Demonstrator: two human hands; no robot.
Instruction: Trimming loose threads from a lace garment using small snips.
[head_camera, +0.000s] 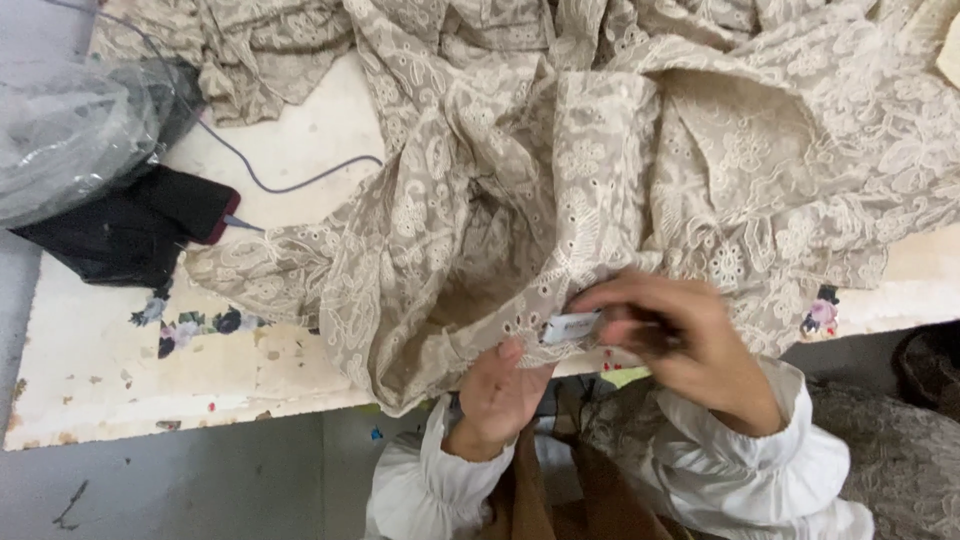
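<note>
A beige embroidered lace garment (600, 150) lies bunched across the white table (120, 350), its folded edge hanging near the table's front. My left hand (497, 395) grips that lower edge of the garment from below, thumb on top. My right hand (680, 340), blurred, pinches a small white label (570, 326) at the garment's edge, right beside my left thumb. Both wrists wear white ruffled cuffs.
A dark phone (195, 203) on a grey cable (290, 185) rests at the left, over black cloth (100, 245). A crumpled clear plastic bag (70, 130) sits at the far left. More lace fabric (900, 440) lies at the lower right, below the table's edge.
</note>
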